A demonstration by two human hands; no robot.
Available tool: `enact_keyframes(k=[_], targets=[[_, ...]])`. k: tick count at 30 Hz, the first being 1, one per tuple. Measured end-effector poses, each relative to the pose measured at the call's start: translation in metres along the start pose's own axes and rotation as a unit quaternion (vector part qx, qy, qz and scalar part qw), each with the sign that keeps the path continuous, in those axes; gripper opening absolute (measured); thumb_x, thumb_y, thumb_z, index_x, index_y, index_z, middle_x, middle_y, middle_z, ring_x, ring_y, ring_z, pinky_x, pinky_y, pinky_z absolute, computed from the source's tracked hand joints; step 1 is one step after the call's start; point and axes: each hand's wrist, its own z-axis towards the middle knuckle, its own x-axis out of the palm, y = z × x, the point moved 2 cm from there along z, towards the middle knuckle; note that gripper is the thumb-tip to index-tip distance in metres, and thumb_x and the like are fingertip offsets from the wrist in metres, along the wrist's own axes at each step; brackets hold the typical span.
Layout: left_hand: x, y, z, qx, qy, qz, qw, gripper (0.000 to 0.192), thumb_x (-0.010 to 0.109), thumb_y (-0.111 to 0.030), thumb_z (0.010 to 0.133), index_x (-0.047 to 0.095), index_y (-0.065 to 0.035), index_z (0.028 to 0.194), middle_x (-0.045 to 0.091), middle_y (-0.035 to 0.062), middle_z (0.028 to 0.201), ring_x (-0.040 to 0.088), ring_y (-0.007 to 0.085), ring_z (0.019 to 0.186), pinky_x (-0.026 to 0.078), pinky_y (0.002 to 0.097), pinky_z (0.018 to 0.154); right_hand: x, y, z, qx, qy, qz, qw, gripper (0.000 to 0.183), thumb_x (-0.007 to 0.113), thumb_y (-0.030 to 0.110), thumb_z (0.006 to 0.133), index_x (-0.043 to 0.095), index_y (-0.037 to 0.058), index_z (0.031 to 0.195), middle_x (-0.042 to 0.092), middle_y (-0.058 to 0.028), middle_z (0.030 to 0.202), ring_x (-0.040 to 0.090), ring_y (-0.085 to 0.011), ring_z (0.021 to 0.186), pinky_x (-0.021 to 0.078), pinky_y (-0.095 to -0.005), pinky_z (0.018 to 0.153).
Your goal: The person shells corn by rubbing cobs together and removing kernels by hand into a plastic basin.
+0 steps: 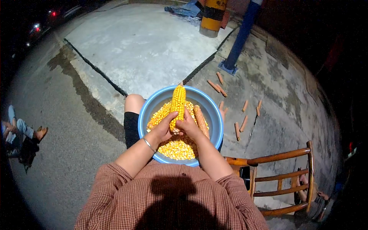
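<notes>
My left hand (pixel 164 128) and my right hand (pixel 188 123) both grip the lower end of a yellow ear of corn (pixel 178 99), which points away from me. Its visible side is still covered in kernels. Both thumbs press near its base. Under my hands, a blue plastic basin (pixel 213 110) rests on my lap. Loose corn kernels (pixel 178 151) lie in it, and a stripped corncob (pixel 201 119) leans along its right side. Another ear of corn (pixel 160 115) appears to lie left of my hands, partly hidden.
Several bare corncobs (pixel 243 123) are scattered on the concrete to the right. Near my right elbow is a wooden chair (pixel 280 153) with a dark object (pixel 245 176) on it. A blue post (pixel 240 40) and a yellow-black post (pixel 212 18) stand ahead. People sit at both sides.
</notes>
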Motion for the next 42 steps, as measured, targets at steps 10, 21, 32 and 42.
enact_keyframes(k=[10, 21, 32, 42], targets=[[0.008, 0.004, -0.001, 0.05, -0.037, 0.072, 0.995, 0.042, 0.034, -0.043, 0.092, 0.049, -0.0084, 0.111, 0.059, 0.0058, 0.085, 0.058, 0.0143, 0.063, 0.048, 0.0249, 0.049, -0.003, 0.007, -0.01, 0.082, 0.005, 0.075, 0.994, 0.061, 0.06, 0.037, 0.081, 0.031, 0.0096, 0.127, 0.053, -0.0028, 0.095, 0.055, -0.0091, 0.064, 0.0448, -0.0203, 0.046], [0.024, 0.006, -0.003, 0.097, -0.035, 0.165, 0.981, 0.046, 0.035, -0.045, 0.092, 0.047, -0.0051, 0.112, 0.057, 0.0053, 0.079, 0.056, 0.0125, 0.056, 0.046, 0.0223, 0.047, -0.055, 0.041, -0.144, 0.135, 0.04, -0.263, 0.955, 0.023, 0.053, 0.024, 0.087, 0.058, 0.002, 0.09, 0.059, -0.0088, 0.077, 0.058, -0.0181, 0.078, 0.0467, -0.03, 0.068], [0.017, 0.012, -0.002, -0.02, -0.043, 0.049, 0.998, 0.045, 0.04, -0.052, 0.088, 0.049, -0.0131, 0.109, 0.057, 0.0059, 0.079, 0.057, 0.0154, 0.059, 0.047, 0.0273, 0.043, -0.045, -0.013, -0.213, 0.2, -0.056, -0.24, 0.948, 0.022, 0.053, 0.019, 0.088, 0.057, 0.0005, 0.1, 0.059, -0.0071, 0.094, 0.054, -0.0165, 0.089, 0.0423, -0.0287, 0.082], [0.028, 0.0, -0.005, -0.043, 0.102, -0.146, 0.983, 0.054, 0.034, -0.053, 0.088, 0.04, -0.0129, 0.123, 0.057, 0.0122, 0.096, 0.06, 0.0249, 0.078, 0.052, 0.0344, 0.057, -0.101, -0.118, -0.313, 0.197, -0.362, -0.154, 0.898, 0.019, 0.051, 0.023, 0.089, 0.054, 0.0039, 0.092, 0.056, -0.0027, 0.083, 0.052, -0.0111, 0.072, 0.0429, -0.0239, 0.067]])
